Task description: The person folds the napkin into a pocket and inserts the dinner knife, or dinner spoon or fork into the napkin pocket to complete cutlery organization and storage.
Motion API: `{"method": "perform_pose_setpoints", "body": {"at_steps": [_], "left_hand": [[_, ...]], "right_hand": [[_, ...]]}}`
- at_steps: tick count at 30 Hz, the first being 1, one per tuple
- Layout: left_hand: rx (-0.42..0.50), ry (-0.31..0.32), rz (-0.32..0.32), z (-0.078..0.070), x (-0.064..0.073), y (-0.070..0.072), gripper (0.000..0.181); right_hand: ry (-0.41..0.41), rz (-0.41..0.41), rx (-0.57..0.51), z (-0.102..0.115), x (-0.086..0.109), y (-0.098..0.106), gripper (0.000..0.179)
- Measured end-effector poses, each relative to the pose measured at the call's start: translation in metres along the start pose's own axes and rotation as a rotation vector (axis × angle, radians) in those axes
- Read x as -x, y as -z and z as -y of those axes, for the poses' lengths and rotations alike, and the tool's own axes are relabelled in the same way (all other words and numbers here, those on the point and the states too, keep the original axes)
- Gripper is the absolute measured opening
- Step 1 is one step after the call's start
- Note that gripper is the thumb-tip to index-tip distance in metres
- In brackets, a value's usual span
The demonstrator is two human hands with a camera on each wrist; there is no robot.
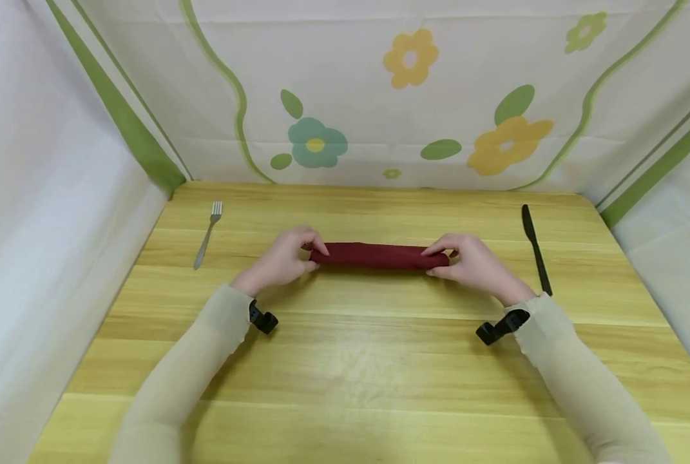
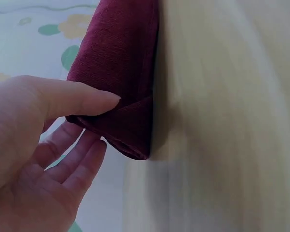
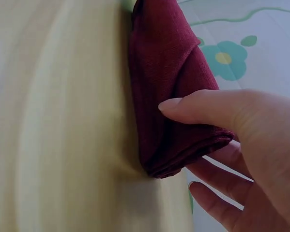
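Note:
A dark red cloth napkin (image 1: 373, 256), rolled into a long narrow strip, lies crosswise over the middle of the table. My left hand (image 1: 283, 258) pinches its left end; in the left wrist view the thumb (image 2: 99, 101) presses on top, with the other fingers underneath and behind. At the opposite end my right hand (image 1: 472, 261) grips the cloth in the same way. The right wrist view shows several stacked layers at that end of the napkin (image 3: 159, 58), with a slanting fold near the thumb (image 3: 198, 106).
To the left, a metal fork (image 1: 208, 233) lies on the wooden table (image 1: 356, 386). A black knife (image 1: 536, 248) is at the right, just beyond my right wrist. White curtains with printed flowers (image 1: 411, 58) enclose the table's back and sides.

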State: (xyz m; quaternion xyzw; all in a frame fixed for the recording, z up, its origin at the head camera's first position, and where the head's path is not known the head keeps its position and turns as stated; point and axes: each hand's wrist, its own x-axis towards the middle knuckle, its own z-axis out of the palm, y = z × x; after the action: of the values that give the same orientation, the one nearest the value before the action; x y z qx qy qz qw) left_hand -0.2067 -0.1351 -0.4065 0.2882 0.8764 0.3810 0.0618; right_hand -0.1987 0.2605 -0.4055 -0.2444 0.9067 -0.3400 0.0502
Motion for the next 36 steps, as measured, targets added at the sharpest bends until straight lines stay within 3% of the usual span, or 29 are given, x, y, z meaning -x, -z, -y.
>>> {"method": "perform_pose_setpoints", "body": {"at_steps": [6,11,17,20,24,29,32,36], "left_hand": [[-0.054,-0.046,0.079,0.001,0.013,-0.01,0.032],[-0.075,-0.088,0.106,0.002,0.022,-0.018,0.032],[-0.008,-0.056,0.118,-0.006,0.029,-0.018,0.021],[0.027,-0.018,0.086,-0.011,0.031,-0.018,0.027],[-0.119,-0.02,0.077,-0.015,0.03,-0.022,0.05],[-0.378,-0.001,0.254,-0.017,0.031,-0.035,0.071],[-0.442,0.037,0.322,-0.018,0.031,-0.038,0.072],[-0.474,0.053,0.349,-0.018,0.031,-0.04,0.073]], "right_hand": [[0.066,0.018,0.063,0.003,0.016,-0.008,0.03],[0.102,0.028,0.098,0.005,0.029,-0.016,0.03],[0.073,0.014,0.115,0.007,0.038,-0.021,0.03],[0.059,-0.017,0.077,0.008,0.037,-0.021,0.03],[0.08,-0.032,0.125,0.009,0.035,-0.022,0.049],[0.087,0.087,0.307,0.011,0.038,-0.033,0.07],[0.069,0.136,0.379,0.012,0.041,-0.04,0.07],[0.067,0.146,0.432,0.01,0.039,-0.043,0.071]]}}
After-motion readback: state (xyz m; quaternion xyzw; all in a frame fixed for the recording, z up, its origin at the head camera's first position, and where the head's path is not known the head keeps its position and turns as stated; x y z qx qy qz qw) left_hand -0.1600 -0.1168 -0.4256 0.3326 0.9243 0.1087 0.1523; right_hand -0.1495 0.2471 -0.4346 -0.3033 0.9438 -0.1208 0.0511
